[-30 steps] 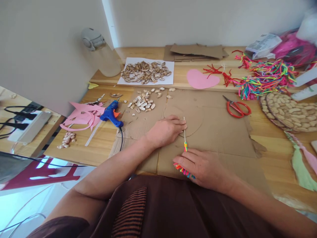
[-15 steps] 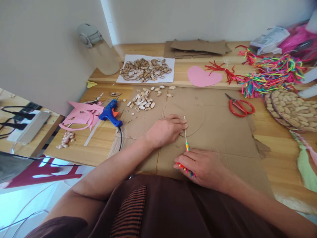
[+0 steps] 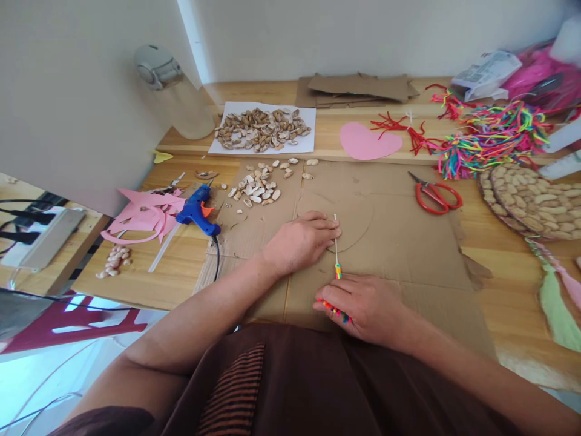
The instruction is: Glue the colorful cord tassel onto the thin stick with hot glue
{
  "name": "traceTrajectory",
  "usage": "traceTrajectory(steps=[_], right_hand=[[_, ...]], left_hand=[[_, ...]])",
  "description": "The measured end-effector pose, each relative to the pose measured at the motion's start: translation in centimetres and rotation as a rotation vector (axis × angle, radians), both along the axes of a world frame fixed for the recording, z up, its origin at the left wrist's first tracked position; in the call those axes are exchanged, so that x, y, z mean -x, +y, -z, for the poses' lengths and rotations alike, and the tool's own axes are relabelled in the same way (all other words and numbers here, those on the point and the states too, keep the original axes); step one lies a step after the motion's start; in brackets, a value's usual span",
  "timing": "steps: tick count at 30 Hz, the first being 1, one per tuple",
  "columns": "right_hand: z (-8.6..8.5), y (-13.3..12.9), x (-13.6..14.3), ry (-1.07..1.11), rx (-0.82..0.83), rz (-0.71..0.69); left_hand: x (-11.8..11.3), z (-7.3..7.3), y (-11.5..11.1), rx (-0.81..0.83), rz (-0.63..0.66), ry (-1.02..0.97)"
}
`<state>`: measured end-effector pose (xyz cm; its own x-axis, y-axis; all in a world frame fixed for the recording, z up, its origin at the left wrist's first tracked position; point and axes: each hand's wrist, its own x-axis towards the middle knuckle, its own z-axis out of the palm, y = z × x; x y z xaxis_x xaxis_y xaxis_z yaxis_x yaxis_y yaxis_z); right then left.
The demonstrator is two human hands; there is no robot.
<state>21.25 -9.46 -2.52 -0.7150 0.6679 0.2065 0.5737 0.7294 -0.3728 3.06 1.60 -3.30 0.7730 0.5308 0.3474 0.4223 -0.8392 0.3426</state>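
Brown cardboard sheet point(image 3: 390, 254) spread across the wooden table point(image 3: 512, 303), near edge hidden under a dark shirt point(image 3: 318, 387). Hard to make out: most of the multicoloured tassel point(image 3: 334, 310), covered by the right hand point(image 3: 367, 303), with only a few bright strands peeking out at the near-left of the knuckles. Thin white stick point(image 3: 336, 242) running away from that hand toward the far side, small coloured wrap at its near end just beside the right fingertips. Right hand curled down over the tassel, pressing it flat to the cardboard; whether fingers actually pinch it, impossible to tell. Left hand point(image 3: 302, 241) flat and relaxed on the cardboard, fingertips touching the stick's far portion from the left, grasping nothing.

Farther left: blue glue gun point(image 3: 196, 210) lying on the cardboard's left edge, cable trailing toward the near side. Pink paper scraps point(image 3: 145, 215) left of it, a small heap of peanuts point(image 3: 111, 261) nearer. Loose peanut shells point(image 3: 258, 184) beyond the left hand, more on a white paper point(image 3: 261, 128) at the far side. Pink heart point(image 3: 368, 141) far centre, red scissors point(image 3: 433, 194) to the right, well apart from both hands. Bright cords point(image 3: 490, 136) at far right, partly cut off by the frame; shell-covered disc point(image 3: 531, 203) near them, also cropped. Nothing lying between hands and stick.
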Motion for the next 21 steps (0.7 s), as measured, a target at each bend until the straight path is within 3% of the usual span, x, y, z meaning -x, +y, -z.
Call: traceTrajectory(steps=[11,21], right_hand=[[0.79,-0.27,-0.03,-0.048,-0.009,-0.013],[-0.10,0.02,0.21,-0.096,-0.031,-0.025]], left_hand=[[-0.10,-0.17,-0.23,-0.012,-0.025,-0.025],[0.00,-0.23,-0.22,0.003,-0.019,-0.010]])
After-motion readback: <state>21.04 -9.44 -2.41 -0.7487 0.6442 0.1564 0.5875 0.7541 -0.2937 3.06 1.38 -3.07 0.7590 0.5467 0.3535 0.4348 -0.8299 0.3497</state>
